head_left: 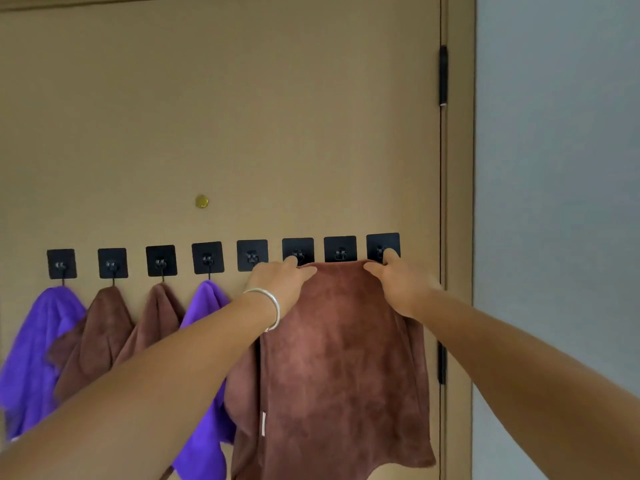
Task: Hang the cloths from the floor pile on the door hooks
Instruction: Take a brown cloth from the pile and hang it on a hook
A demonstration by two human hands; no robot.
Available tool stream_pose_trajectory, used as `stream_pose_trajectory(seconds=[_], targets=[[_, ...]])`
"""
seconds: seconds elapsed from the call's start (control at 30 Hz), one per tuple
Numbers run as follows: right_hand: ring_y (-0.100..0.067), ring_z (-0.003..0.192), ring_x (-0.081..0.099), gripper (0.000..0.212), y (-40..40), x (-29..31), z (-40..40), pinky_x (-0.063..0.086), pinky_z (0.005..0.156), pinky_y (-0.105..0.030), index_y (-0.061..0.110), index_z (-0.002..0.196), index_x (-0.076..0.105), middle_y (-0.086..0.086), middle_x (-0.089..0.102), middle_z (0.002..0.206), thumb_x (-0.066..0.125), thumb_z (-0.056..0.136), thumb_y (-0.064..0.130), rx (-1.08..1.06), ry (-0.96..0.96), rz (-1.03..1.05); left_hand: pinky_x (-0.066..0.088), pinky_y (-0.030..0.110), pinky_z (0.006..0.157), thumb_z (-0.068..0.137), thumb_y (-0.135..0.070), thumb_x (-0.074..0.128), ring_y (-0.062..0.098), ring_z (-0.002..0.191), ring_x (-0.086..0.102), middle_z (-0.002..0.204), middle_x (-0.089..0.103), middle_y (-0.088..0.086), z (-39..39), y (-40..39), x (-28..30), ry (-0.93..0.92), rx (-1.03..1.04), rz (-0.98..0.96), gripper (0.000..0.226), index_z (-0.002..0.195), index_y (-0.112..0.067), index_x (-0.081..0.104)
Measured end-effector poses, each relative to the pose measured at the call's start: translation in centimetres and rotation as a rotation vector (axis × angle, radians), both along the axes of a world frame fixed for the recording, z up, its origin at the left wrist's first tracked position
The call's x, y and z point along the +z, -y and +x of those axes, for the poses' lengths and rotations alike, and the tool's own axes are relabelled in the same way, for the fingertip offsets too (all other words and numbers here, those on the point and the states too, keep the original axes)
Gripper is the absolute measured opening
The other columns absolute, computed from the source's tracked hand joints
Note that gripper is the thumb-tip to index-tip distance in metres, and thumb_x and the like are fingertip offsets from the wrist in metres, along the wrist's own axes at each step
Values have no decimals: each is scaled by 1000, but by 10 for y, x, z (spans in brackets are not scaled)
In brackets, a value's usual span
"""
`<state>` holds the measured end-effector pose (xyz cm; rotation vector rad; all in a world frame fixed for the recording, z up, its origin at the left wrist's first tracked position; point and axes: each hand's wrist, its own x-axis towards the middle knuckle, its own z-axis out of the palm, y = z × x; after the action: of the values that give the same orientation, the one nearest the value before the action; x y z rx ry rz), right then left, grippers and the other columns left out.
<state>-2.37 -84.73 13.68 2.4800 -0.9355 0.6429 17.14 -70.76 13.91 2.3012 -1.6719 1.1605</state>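
Eight black square hooks run in a row across the tan door (242, 116). The first hook (61, 264) carries a purple cloth (38, 348) hanging bunched from one point. The second hook (112, 263) and third hook (161, 260) each hold a brown cloth (93, 341), (152, 317), draped the same way. The fourth hook (207, 258) holds another purple cloth (204, 427). Below the fifth hook (252, 255) a brown fold (242, 393) hangs, its top hidden. The large brown cloth (339, 375) I hold spreads flat, its top edge stretched level beneath the sixth hook (298, 251), seventh hook (340, 249) and eighth hook (383, 247).
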Motion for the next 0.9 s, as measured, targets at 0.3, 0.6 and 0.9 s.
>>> stream_pose_trajectory(seconds=[0.3,0.6,0.9], targets=[[-23,70,39,29,1,-8,33,33,55,-37,6,119,49,-11,44,109,38,93,3,-76,-142,-201,30,32,57,93,-6,35,20,59,41,94,45,4,-8,40,-7,7,111,103,34,114,-21,55],[-32,103,58,41,-3,-68,44,43,77,-39,6,137,37,-13,52,124,39,96,9,-55,-176,-142,42,38,79,93,-12,37,28,107,57,119,57,6,-43,58,-48,-101,69,333,33,121,-14,54],[-31,110,56,32,10,-106,45,46,89,-40,14,126,50,-9,55,123,41,96,22,53,-145,59,36,41,88,98,-49,27,29,109,44,122,48,8,-25,35,-65,4,-44,498,52,122,-17,60]])
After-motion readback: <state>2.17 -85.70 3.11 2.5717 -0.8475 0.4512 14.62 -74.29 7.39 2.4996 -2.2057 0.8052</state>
